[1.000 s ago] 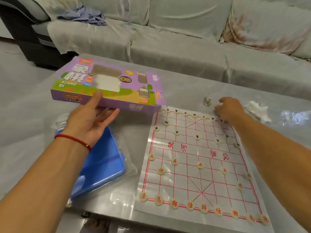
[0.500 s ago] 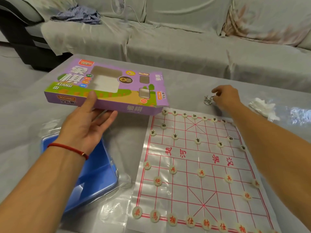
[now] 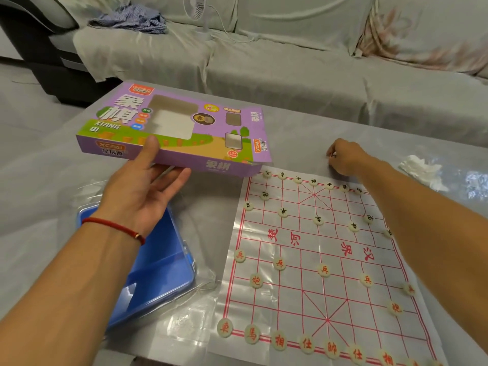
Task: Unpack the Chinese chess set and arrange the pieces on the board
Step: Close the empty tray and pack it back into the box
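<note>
Although the board (image 3: 317,260) already carries its red pieces (image 3: 323,269) along the six o'clock edge and black pieces (image 3: 318,220) toward twelve, the left hand (image 3: 142,191) holds the purple box (image 3: 179,130) at about ten o'clock from the board, thumb on its near rim and straight fingers beneath. The box looks like thin, light card with cut-out windows, likely empty; it would dent if squeezed, so the edges and corners seem the best hold. The right hand (image 3: 343,159) sits just beyond the board's far edge at one o'clock, fingers curled on something small and shiny; what it is I cannot tell. The thin plastic board sheet looks slippery and easily shifted. A blue tray (image 3: 163,262) in clear wrap lies at nine o'clock.
</note>
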`<act>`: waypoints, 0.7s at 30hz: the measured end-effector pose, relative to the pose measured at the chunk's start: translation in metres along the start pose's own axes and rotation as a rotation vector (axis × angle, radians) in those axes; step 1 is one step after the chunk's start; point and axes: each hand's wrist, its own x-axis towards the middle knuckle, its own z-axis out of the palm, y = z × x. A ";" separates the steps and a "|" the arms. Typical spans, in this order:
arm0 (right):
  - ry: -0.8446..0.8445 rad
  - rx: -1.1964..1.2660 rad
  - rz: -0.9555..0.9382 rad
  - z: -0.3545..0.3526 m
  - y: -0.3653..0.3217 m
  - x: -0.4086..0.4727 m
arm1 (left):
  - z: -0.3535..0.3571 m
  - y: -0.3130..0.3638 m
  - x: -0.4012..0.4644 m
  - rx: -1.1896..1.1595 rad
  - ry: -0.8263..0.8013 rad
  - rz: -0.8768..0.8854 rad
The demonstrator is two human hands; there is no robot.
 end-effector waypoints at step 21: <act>-0.038 0.980 0.266 -0.044 0.003 -0.046 | -0.014 0.024 -0.018 -0.043 -0.046 0.001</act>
